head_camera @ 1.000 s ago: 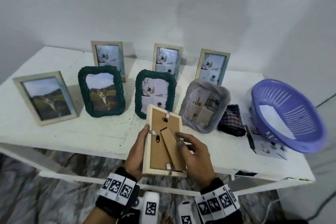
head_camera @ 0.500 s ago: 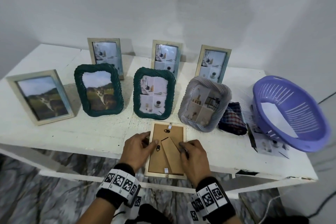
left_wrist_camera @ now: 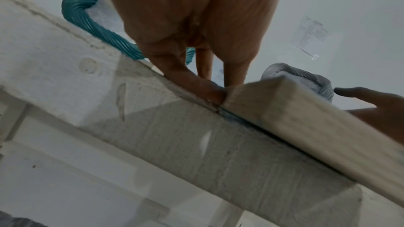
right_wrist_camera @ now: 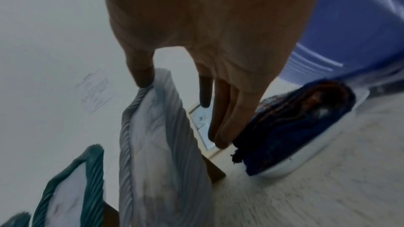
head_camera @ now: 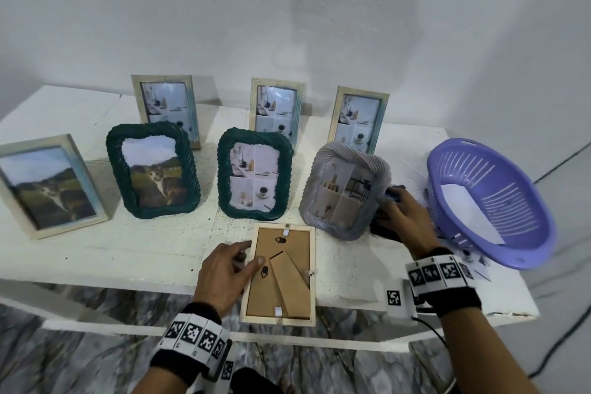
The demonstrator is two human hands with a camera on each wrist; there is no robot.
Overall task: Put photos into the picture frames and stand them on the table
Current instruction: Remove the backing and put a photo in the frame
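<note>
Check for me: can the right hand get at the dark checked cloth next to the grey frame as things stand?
Probably yes. The right hand is already at the dark checked cloth, fingers straight and just short of a grip. The grey frame and purple basket flank it, neither blocking.

standing frames (head_camera: 256,181): 7
face-down frame (head_camera: 281,275): 1
purple basket (head_camera: 489,201): 1
folded cloth (head_camera: 388,230): 1
</note>
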